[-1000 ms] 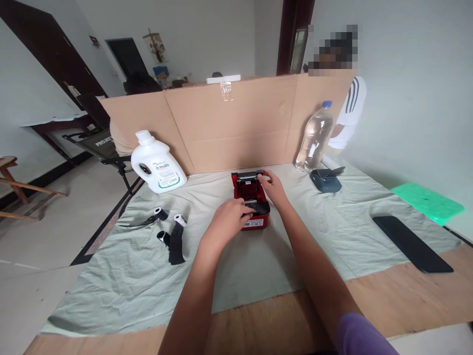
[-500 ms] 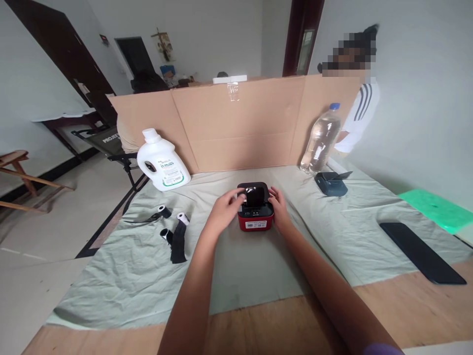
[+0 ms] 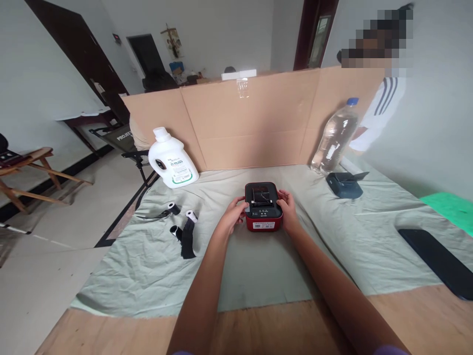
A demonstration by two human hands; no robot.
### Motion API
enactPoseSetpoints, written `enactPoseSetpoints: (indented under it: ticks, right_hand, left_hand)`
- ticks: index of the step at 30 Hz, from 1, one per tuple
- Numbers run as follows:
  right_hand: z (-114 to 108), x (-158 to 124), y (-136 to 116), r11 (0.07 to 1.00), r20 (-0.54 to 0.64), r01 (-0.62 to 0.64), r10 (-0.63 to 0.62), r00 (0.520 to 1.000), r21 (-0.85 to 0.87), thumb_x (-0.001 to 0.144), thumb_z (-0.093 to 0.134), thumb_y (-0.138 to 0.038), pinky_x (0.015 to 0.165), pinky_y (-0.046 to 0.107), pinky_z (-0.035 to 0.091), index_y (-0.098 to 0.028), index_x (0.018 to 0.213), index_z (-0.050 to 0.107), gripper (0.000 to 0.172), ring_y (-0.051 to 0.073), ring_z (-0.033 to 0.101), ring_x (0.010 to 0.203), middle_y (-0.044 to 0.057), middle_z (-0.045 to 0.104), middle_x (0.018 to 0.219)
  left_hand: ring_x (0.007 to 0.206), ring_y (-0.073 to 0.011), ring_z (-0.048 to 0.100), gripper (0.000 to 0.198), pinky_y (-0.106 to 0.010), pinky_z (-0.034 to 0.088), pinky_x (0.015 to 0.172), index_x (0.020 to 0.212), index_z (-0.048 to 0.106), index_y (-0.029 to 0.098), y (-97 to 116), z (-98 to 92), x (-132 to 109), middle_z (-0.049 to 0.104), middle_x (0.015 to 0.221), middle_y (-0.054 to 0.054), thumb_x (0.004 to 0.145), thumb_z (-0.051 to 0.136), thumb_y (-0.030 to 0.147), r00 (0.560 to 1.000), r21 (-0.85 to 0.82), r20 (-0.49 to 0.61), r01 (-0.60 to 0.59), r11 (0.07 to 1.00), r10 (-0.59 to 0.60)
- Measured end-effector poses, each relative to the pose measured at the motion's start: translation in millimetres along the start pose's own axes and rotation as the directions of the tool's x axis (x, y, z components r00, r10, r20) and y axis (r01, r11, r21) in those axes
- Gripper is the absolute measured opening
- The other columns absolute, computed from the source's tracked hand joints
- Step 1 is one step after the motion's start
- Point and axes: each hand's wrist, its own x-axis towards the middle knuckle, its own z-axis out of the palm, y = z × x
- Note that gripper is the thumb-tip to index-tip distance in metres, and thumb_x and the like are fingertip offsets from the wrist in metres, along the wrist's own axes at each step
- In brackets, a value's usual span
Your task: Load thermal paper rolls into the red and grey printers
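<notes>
A small red box-shaped machine with a black top, which looks like a label printer (image 3: 264, 224), sits on the cloth in front of me. Its top has a dark glossy window, and a white label is on its front. My left hand (image 3: 235, 213) holds the left side, thumb on the top edge. On the opposite side, my right hand (image 3: 287, 206) grips the right edge, its thumb also near the top. To the left lie several small rolls, among them a black roll (image 3: 173, 208), a white-ended roll (image 3: 191, 215) and a black strip (image 3: 187, 242) trailing from them.
A white detergent jug (image 3: 173, 160) and a clear water bottle (image 3: 334, 140) stand before a cardboard screen (image 3: 254, 118). Right of me are a dark device with a raised flap (image 3: 344, 186) and a long black pad (image 3: 438, 261). A person in a white sleeve (image 3: 382, 113) is behind the screen.
The dark flap on the printer's top, raised before, now lies down flush. My left hand has dropped from the top to the left side. The view has shifted slightly left.
</notes>
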Motion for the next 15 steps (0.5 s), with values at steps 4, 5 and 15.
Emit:
enactPoseSetpoints:
  ticks: [4, 5, 15]
  right_hand:
    - [-3, -8, 2, 0.998, -0.035, 0.012, -0.014, 0.999, -0.059, 0.077, 0.061, -0.048, 0.105, 0.043, 0.046, -0.024, 0.11, 0.053, 0.041, 0.026, 0.059, 0.118, 0.009, 0.063, 0.124]
    - [-4, -11, 3, 0.996, -0.039, 0.026, -0.03, 0.999, -0.083, 0.08, 0.06, -0.052, 0.103, 0.043, 0.047, -0.024, 0.109, 0.055, 0.041, 0.026, 0.06, 0.116, 0.009, 0.064, 0.121]
    - [-20, -47, 5, 0.778, 0.316, 0.411, -0.285, 0.905, -0.476, 0.082, 0.068, -0.054, 0.113, 0.054, 0.038, -0.017, 0.15, 0.038, 0.083, 0.035, 0.05, 0.133, 0.016, 0.053, 0.144]
  left_hand:
    - [0.05, -0.0076, 0.043, 0.05, -0.017, 0.029, 0.046, 0.125, 0.06, 0.025, -4, -2.2, 4, 0.05, 0.064, 0.006, 0.076, 0.066, 0.034, 1.0, 0.014, -0.005, -0.012, 1.0, 0.012]
    - [0.052, -0.0082, 0.046, 0.049, -0.017, 0.031, 0.047, 0.125, 0.061, 0.025, -4, -2.1, 5, 0.054, 0.067, 0.004, 0.077, 0.066, 0.034, 1.0, 0.037, -0.023, -0.017, 0.999, 0.018]
    - [0.117, -0.025, 0.063, 0.038, -0.034, 0.047, 0.1, 0.12, 0.068, 0.018, -20, 11.6, 4, 0.071, 0.124, -0.008, 0.087, 0.056, 0.029, 0.97, -0.108, 0.044, -0.234, 0.966, 0.24]
